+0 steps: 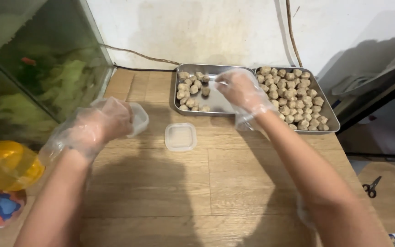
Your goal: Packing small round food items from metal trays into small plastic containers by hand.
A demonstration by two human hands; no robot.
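While the gloved left hand (pixel 108 120) grips a small clear tub (pixel 138 119), the right hand (pixel 238 89) – fingers pinched, contents unclear – hovers over the half-filled tray (pixel 220 104) at twelve o'clock – portioning meatballs (pixel 192 89), seemingly.

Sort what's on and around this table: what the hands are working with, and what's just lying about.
In use: left tray, right tray, meatballs, small plastic tub in the left hand, lid, right hand.

Lying about: fish tank, yellow bottle, scissors.
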